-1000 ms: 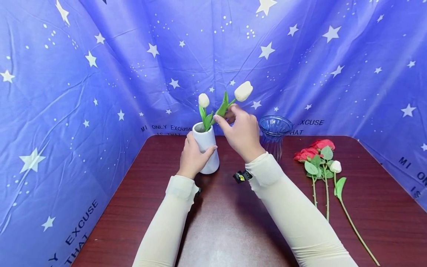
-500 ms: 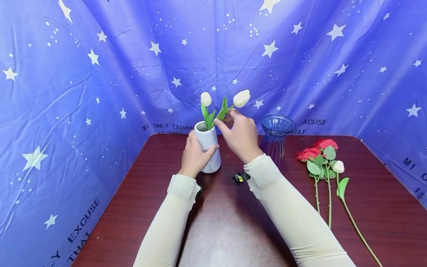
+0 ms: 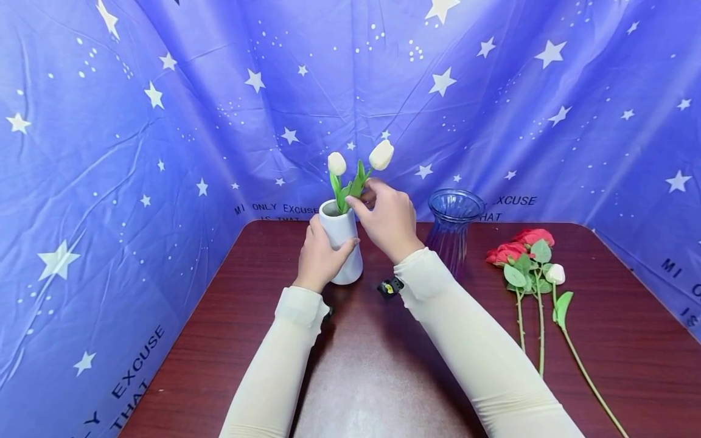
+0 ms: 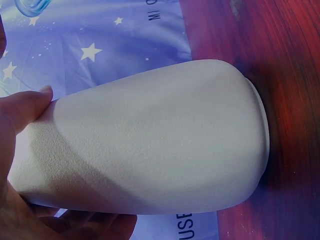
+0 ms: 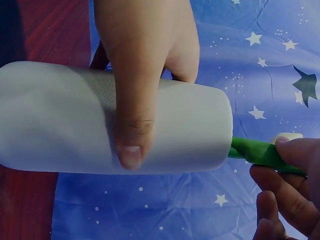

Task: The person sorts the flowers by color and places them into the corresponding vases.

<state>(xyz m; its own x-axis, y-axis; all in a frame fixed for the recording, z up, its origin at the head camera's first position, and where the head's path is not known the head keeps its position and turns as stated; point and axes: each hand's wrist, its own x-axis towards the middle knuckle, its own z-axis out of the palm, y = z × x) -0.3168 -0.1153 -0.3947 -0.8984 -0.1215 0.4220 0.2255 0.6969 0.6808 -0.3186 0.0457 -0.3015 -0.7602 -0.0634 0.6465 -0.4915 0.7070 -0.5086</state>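
A white vase (image 3: 346, 243) stands on the table, and my left hand (image 3: 323, 252) grips its upper part, thumb on the near side. In the left wrist view the vase (image 4: 150, 140) fills the middle, its base on the wood. One white tulip (image 3: 336, 163) rises from the vase's mouth. My right hand (image 3: 386, 216), just right of the rim, pinches a second white tulip (image 3: 381, 155) by its leaves and stem; it leans right. The right wrist view shows its green leaf (image 5: 257, 151) between thumb and finger at the mouth. The stem's lower end is hidden inside the vase.
A blue glass vase (image 3: 456, 210) stands behind my right forearm. To the right lie red roses (image 3: 509, 250) and another white tulip (image 3: 555, 274) on the dark red table (image 3: 619, 322). A starry blue cloth (image 3: 350, 73) hangs behind and along the sides.
The right hand has moved left towards the vase, bringing its tulip closer to the standing one and more upright. The left hand keeps its hold on the vase.
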